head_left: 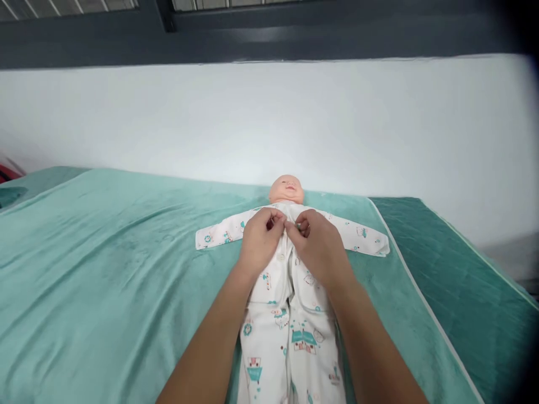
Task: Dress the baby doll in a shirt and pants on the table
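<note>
A baby doll (287, 189) lies on its back on a teal blanket (105, 252), head toward the wall and arms spread wide. It wears a white sleepsuit (290, 320) printed with small teal and orange pictures. My left hand (259, 240) and my right hand (316, 242) meet over the doll's chest just below the neck. Both pinch the two front edges of the sleepsuit at its top fastener, fingers closed on the cloth. The fastener itself is hidden under my fingertips.
The blanket covers a bed that runs along a white wall (269, 118). A darker green sheet (463, 280) shows at the right, past the blanket's white-trimmed edge. A dark window frame (252, 33) runs above the wall.
</note>
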### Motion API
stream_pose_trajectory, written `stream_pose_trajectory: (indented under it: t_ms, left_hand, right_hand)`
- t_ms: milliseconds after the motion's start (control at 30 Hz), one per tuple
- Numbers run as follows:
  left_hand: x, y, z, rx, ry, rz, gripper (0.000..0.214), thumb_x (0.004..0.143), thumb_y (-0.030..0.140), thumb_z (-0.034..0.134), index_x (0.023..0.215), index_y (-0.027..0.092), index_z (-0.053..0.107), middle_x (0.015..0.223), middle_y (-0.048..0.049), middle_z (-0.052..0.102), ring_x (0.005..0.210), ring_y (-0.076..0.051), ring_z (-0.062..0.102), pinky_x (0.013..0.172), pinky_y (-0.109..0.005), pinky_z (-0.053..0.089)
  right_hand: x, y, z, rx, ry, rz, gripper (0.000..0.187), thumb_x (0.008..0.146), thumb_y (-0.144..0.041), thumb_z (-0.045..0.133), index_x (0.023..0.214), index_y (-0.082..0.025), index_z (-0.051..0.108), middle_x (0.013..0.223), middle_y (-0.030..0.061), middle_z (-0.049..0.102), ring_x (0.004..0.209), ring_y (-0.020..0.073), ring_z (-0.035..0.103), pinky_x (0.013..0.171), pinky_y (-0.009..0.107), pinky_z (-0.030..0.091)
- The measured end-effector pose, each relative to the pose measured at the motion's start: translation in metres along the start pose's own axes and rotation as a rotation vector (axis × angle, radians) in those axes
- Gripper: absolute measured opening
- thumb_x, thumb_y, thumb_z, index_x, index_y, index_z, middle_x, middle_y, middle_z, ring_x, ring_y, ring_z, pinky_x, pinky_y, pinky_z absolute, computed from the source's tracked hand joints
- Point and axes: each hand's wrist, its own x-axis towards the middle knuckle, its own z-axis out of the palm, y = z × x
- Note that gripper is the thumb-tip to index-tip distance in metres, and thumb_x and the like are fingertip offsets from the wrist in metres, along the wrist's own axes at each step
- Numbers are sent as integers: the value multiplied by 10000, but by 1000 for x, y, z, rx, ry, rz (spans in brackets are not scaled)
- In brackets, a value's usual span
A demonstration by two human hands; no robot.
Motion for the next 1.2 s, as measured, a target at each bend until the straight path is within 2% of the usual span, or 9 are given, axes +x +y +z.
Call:
stream_pose_trajectory:
  t_ms: [100, 200, 300, 400, 567, 767, 900, 1067, 1200]
  left_hand:
    - [-9, -3, -3, 13, -19, 51, 134, 899, 270, 516, 843, 192, 610, 851, -5, 597, 781, -131, 510, 738, -261, 403]
    - [-8, -4, -10, 6, -100, 67, 124, 877, 303, 587, 820, 194, 607, 865, -6, 584, 789, -135, 498, 726, -263, 394]
    - [-5, -3, -19, 1, -199, 73, 95, 852, 296, 632, 838, 204, 615, 901, -7, 582, 807, -138, 489, 725, -263, 392]
    - [-4, -3, -25, -16, -247, 56, 98, 845, 289, 646, 815, 202, 611, 860, 1, 569, 775, -131, 474, 698, -259, 383]
    - [-6, -2, -21, -123, -217, -81, 207, 844, 396, 664, 818, 195, 622, 695, 36, 509, 623, -98, 407, 576, -243, 321]
    - [-12, 5, -10, -365, -121, -131, 263, 810, 430, 709, 832, 176, 645, 681, 33, 492, 616, -88, 400, 561, -238, 308]
    - [-12, 3, -10, -376, -168, -153, 236, 814, 406, 711, 854, 176, 680, 695, 24, 509, 628, -88, 408, 573, -237, 311]
    - [-11, -2, -17, -402, -248, -155, 210, 846, 379, 681, 945, 194, 697, 751, 9, 556, 674, -96, 461, 623, -241, 355]
    - [-11, -4, -18, -393, -260, -147, 210, 837, 360, 694, 979, 205, 691, 814, -8, 605, 737, -115, 527, 680, -254, 402]
  right_hand:
    - [-13, 0, -4, -32, -65, 70, 243, 837, -451, 612, 837, -226, 519, 789, 7, 601, 693, 176, 529, 639, 300, 371]
    - [-15, 4, -8, 17, -84, 96, 209, 867, -423, 582, 802, -231, 532, 720, -19, 586, 665, 163, 518, 632, 289, 368]
    - [-9, 8, -11, 139, -115, 112, 216, 895, -407, 556, 772, -230, 564, 665, -37, 558, 619, 141, 481, 599, 275, 351]
    - [-6, 8, -13, 287, -136, 195, 237, 879, -434, 595, 770, -224, 595, 632, -50, 509, 576, 118, 425, 550, 258, 321]
    - [-10, -4, -15, 446, -26, 323, 238, 831, -454, 674, 832, -216, 663, 685, -35, 554, 620, 114, 459, 546, 238, 330]
    - [-14, -2, -11, 655, -83, 342, 264, 781, -457, 739, 855, -207, 697, 675, -32, 553, 591, 103, 451, 548, 236, 353]
    - [-15, 8, -6, 761, -95, 336, 267, 778, -449, 746, 882, -204, 721, 706, -21, 573, 626, 105, 481, 559, 230, 364]
    - [-16, 10, -7, 726, -116, 334, 274, 775, -440, 744, 917, -206, 739, 745, -6, 615, 650, 114, 507, 548, 232, 376]
    - [-15, 9, -14, 707, -181, 358, 312, 759, -440, 755, 962, -203, 741, 748, -3, 603, 634, 113, 486, 490, 222, 347]
